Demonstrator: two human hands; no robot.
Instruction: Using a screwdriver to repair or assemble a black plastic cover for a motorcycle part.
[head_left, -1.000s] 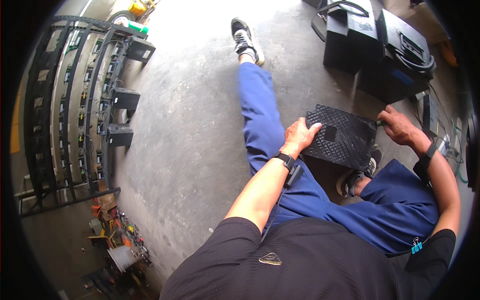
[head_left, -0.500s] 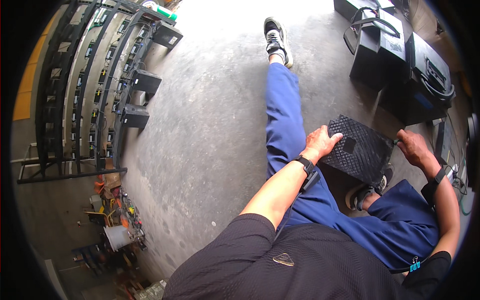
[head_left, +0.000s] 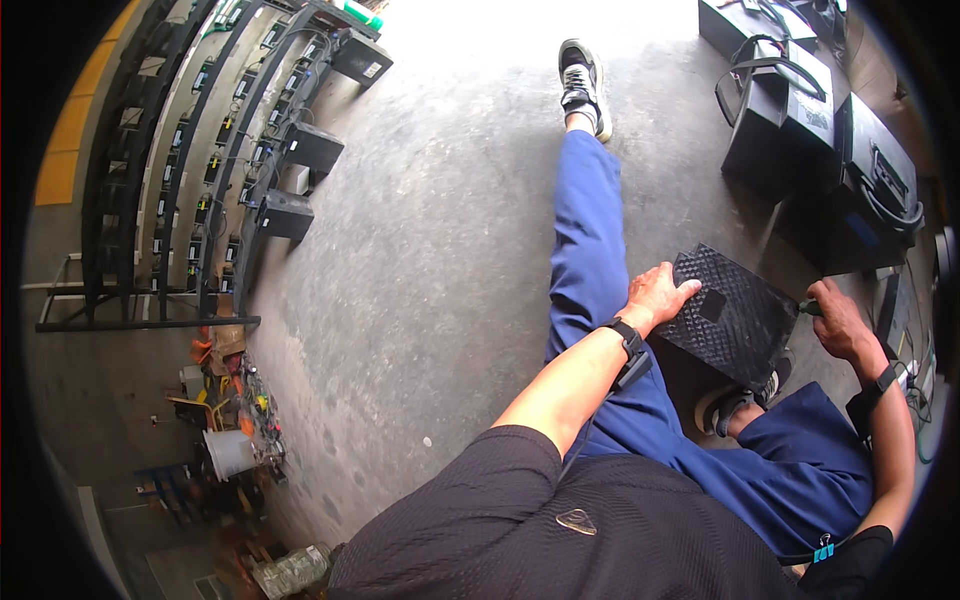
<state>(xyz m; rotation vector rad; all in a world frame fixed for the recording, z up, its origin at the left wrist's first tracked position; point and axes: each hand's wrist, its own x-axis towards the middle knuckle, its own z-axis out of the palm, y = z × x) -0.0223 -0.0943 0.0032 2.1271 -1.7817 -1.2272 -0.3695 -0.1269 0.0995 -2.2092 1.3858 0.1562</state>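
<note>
A black box-like piece (head_left: 738, 318) with a textured, checkered face and a small smooth square stands tilted between my legs, above my right shoe (head_left: 722, 405). My left hand (head_left: 656, 298) grips its left edge, thumb lying on the textured face and fingers hidden behind. Closed around a small green-handled tool (head_left: 810, 308), my right hand (head_left: 840, 318) is at the piece's right edge. The tool's tip is too small to make out, so I cannot tell whether it touches the edge.
Large black cases (head_left: 780, 125) with cables and handles stand at the far right. On the left is a black metal rack (head_left: 205, 170) with several wired devices and boxes. A white bucket (head_left: 230, 453) and clutter lie at the lower left. My left leg (head_left: 587, 210) stretches forward across the concrete floor (head_left: 430, 250).
The whole view has shifted slightly, so everything appears a little further right and mostly lower. Both hands keep their hold; my right hand's wrist is turned slightly and more of the green handle shows.
</note>
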